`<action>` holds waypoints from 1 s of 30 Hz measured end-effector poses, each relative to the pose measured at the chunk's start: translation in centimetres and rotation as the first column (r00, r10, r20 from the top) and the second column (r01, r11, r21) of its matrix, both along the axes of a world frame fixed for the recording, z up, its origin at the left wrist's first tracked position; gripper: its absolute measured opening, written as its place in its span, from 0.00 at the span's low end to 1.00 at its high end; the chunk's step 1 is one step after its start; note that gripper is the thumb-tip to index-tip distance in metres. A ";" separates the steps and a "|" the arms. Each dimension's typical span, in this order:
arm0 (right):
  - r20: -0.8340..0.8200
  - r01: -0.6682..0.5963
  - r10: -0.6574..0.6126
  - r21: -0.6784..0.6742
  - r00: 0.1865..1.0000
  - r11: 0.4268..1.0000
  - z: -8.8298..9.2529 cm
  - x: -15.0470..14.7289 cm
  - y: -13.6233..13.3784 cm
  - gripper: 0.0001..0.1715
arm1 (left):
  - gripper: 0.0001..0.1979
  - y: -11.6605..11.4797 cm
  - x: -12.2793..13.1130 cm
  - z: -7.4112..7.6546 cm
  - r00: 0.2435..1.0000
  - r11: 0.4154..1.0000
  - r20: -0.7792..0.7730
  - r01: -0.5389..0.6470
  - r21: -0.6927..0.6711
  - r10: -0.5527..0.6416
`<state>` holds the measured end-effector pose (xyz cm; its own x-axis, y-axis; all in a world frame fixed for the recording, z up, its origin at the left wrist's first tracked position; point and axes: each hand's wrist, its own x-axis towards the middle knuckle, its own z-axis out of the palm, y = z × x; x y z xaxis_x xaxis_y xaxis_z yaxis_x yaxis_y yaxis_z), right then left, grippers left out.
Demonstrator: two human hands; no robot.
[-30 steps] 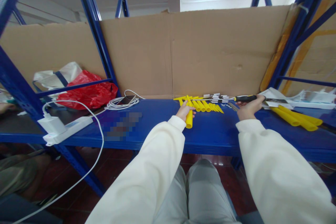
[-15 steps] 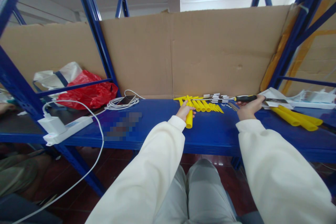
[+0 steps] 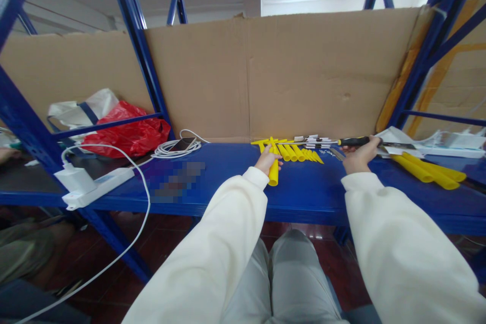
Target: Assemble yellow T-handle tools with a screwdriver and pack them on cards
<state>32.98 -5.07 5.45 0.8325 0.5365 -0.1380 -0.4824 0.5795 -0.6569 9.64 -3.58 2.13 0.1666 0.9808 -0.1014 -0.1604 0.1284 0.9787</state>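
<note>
Blue metal shelf (image 3: 311, 192), cardboard sheet (image 3: 304, 71) as back wall. At 9 o'clock of us: white power strip (image 3: 98, 185) with a charger plugged in, a red bag (image 3: 129, 136) behind it, then a coiled white cable (image 3: 174, 149) with a phone (image 3: 183, 144) on it.

Our left hand (image 3: 267, 161) is closed over a yellow tube (image 3: 274, 174). The tube lies flat on the shelf, running 12 to 6, its near end poking out at 6 o'clock of the hand. The row of yellow tubes (image 3: 298, 153) fans out at 2 o'clock of that hand, just beside it.

Our right hand (image 3: 359, 158) grips the screwdriver (image 3: 353, 142) by its black handle at the hand's 12 o'clock, with the shaft pointing to 9 o'clock above the row.

We judge the step as tube pinned, tool ready. Bringing tip and tube together calls for closing the gap between the hands. More loose tubes (image 3: 429, 171) lie at 3 o'clock of the right hand.
</note>
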 end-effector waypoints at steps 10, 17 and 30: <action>0.003 -0.092 0.092 -0.018 0.996 0.996 -0.3 0.5 0.4 0.15 | 0.47 -0.2 0.1 0.2 0.999 1.000 -0.032 -0.027 0.011 0.027; 0.013 -0.238 0.238 0.100 0.971 0.966 -0.8 1.6 0.8 0.26 | 0.46 -0.1 0.1 0.2 0.998 0.999 -0.047 -0.035 0.007 0.035; 0.120 -0.059 0.069 -0.084 0.990 0.995 0.4 0.2 -0.7 0.23 | 0.45 -0.1 0.0 0.4 0.998 0.999 -0.051 -0.031 0.011 0.031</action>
<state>33.17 -5.74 5.89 0.8102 0.5804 -0.0821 -0.4298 0.4930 -0.7564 9.66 -3.63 2.49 0.1309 0.9864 -0.0992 -0.1137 0.1143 0.9869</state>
